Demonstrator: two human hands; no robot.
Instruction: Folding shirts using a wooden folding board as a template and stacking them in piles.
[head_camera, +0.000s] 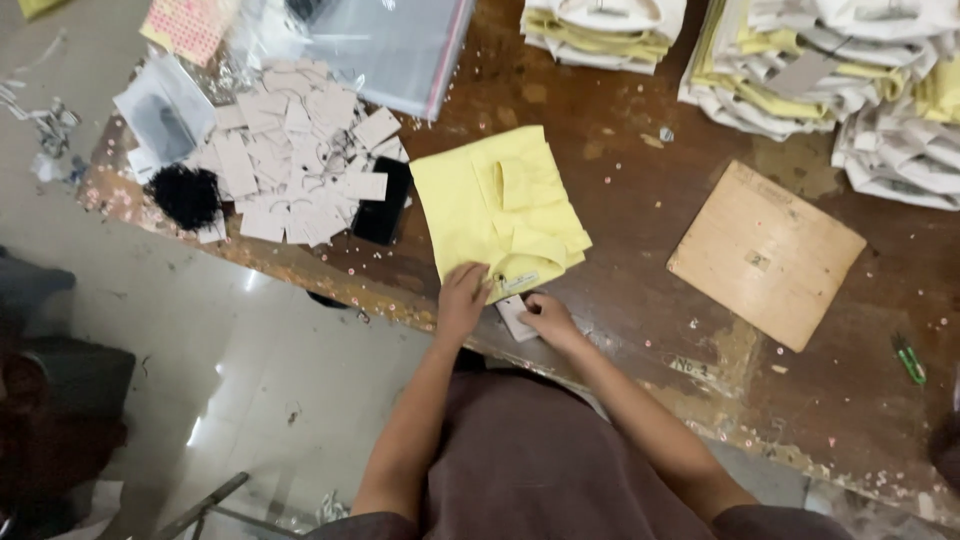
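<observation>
At bench (640, 200) edge, left hand (462, 300) pins folded yellow cotton shirt (500, 210) near its label; right hand (548, 318) pinches small white card tag (514, 316). Tag not on yet; lots of tags (290, 160) left.

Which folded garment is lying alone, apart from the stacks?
The yellow folded shirt near the table's front edge, under both hands; the other folded white-and-yellow garments sit stacked along the far edge.

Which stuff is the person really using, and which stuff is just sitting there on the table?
In use:
left hand on the yellow shirt
right hand on a small tag

Just lying about:
pile of tags
black phone
black threads
cardboard sheet
folded shirt stacks
green clipper
</observation>
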